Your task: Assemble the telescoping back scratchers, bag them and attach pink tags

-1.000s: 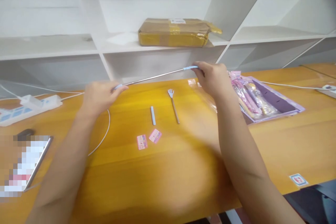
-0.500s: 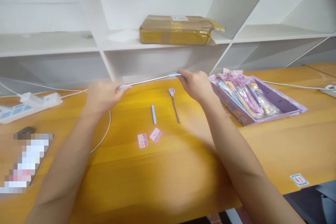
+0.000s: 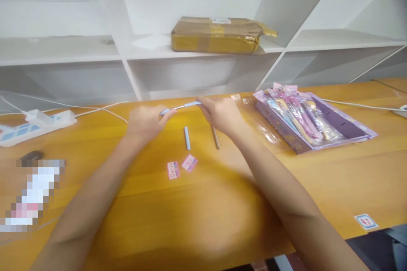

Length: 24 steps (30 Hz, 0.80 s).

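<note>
A thin metal telescopic rod (image 3: 179,107) with light-blue ends is stretched level between my two hands, above the far part of the table. My left hand (image 3: 146,123) is closed round one blue end, the thumb lying along it. On the other blue end, my right hand (image 3: 219,112) pinches with its fingers. Under my right hand lies a back scratcher, its metal shaft (image 3: 216,137) showing and its claw head hidden. Left of that shaft rests a light-blue tube (image 3: 187,138). Nearer to me are two small pink printed cards, a left card (image 3: 173,170) and a right card (image 3: 190,163).
An open purple box (image 3: 300,146) of wrapped items stands at right, with clear plastic wrappers (image 3: 269,134) beside it. A power strip (image 3: 38,127) with cables lies at left, near a dark object (image 3: 31,157). A taped carton (image 3: 219,38) sits on the shelf behind.
My hands have come closer together, and the metal length between them has become shorter. My right hand moved left and now covers the back scratcher's head.
</note>
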Motion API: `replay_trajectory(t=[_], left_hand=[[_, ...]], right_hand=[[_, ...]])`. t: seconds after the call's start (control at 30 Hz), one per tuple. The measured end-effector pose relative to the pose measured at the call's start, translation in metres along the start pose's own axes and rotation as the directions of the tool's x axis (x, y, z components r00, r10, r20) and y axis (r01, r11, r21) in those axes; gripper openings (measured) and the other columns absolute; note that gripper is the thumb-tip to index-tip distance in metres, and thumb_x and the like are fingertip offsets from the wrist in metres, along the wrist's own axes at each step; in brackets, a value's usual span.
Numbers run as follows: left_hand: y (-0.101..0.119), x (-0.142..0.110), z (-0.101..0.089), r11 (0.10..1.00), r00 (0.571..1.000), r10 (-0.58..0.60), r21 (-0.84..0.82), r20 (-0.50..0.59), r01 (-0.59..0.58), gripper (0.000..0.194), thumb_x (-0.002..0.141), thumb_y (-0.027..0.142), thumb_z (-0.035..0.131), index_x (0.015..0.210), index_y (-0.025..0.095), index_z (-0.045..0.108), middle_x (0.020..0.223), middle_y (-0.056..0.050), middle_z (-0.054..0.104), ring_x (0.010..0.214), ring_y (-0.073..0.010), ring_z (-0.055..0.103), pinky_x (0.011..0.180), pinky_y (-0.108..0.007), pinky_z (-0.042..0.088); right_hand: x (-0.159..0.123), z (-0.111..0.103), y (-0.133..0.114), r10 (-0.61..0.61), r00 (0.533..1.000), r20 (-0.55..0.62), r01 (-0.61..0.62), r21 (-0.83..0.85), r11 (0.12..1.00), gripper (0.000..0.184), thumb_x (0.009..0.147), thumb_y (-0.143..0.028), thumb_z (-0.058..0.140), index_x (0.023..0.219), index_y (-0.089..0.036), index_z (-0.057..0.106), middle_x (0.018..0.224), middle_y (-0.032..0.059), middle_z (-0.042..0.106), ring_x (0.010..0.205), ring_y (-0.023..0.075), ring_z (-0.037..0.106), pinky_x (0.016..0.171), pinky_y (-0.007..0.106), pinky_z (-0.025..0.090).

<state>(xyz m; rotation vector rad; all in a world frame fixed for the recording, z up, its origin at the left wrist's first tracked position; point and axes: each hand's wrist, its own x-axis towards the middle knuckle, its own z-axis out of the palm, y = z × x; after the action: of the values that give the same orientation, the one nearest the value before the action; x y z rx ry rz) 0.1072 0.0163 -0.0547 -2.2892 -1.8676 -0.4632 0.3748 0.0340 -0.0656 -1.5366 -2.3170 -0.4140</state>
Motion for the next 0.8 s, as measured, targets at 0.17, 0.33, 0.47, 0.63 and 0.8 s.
replay_trajectory(t=[0.17, 0.33, 0.47, 0.63, 0.8], left_hand=[[0.0, 0.001, 0.008, 1.0, 0.999, 0.027, -0.001, 0.039, -0.027, 0.062, 0.103, 0.073, 0.042, 0.078, 0.025, 0.072, 0.066, -0.004, 0.068, 0.061, -0.0202, 0.058, 0.057, -0.034, 0.024], [-0.005, 0.005, 0.011, 0.997, 0.992, 0.075, 0.018, 0.097, -0.077, 0.062, 0.103, 0.073, 0.04, 0.081, 0.025, 0.073, 0.069, -0.006, 0.071, 0.064, -0.0219, 0.062, 0.058, -0.034, 0.025], [-0.005, 0.006, 0.011, 0.993, 0.986, 0.104, 0.043, 0.127, -0.11, 0.058, 0.103, 0.073, 0.043, 0.089, 0.026, 0.074, 0.076, -0.006, 0.074, 0.069, -0.024, 0.066, 0.059, -0.033, 0.027], [-0.005, 0.004, 0.004, 0.988, 0.981, 0.137, 0.045, 0.137, -0.145, 0.054, 0.105, 0.07, 0.042, 0.099, 0.026, 0.075, 0.084, -0.007, 0.077, 0.075, -0.0266, 0.068, 0.061, -0.034, 0.03], [-0.002, -0.001, -0.005, 0.981, 0.974, 0.19, 0.028, 0.125, -0.195, 0.043, 0.109, 0.056, 0.042, 0.108, 0.028, 0.074, 0.094, -0.006, 0.079, 0.081, -0.0255, 0.069, 0.062, -0.034, 0.03]], right_hand=[[0.0, 0.0, -0.017, 0.01, 0.991, 0.13, -0.004, -0.049, 0.999, 0.037, 0.113, -0.033, 0.036, 0.121, -0.02, 0.07, 0.081, 0.0108, 0.074, 0.066, 0.0224, 0.059, 0.064, 0.032, 0.019], [0.001, -0.007, -0.009, -0.031, 0.984, 0.173, 0.033, -0.009, 0.999, 0.031, 0.112, -0.041, 0.047, 0.111, -0.022, 0.072, 0.077, 0.009, 0.072, 0.064, 0.0229, 0.061, 0.061, 0.032, 0.02], [-0.001, -0.008, -0.005, -0.052, 0.989, 0.138, 0.043, 0.066, 0.997, 0.03, 0.111, -0.04, 0.049, 0.104, -0.023, 0.073, 0.087, 0.0081, 0.073, 0.068, 0.0222, 0.062, 0.06, 0.032, 0.024], [-0.001, -0.005, -0.005, -0.159, 0.986, -0.045, 0.163, 0.115, 0.98, 0.026, 0.111, -0.035, 0.052, 0.117, -0.02, 0.072, 0.118, 0.0124, 0.067, 0.083, 0.022, 0.062, 0.066, 0.033, 0.033], [0.003, -0.002, -0.004, -0.277, 0.941, -0.195, 0.298, 0.086, 0.951, 0.029, 0.113, -0.03, 0.047, 0.105, -0.02, 0.072, 0.106, 0.0107, 0.066, 0.092, 0.0243, 0.057, 0.076, 0.035, 0.035]])
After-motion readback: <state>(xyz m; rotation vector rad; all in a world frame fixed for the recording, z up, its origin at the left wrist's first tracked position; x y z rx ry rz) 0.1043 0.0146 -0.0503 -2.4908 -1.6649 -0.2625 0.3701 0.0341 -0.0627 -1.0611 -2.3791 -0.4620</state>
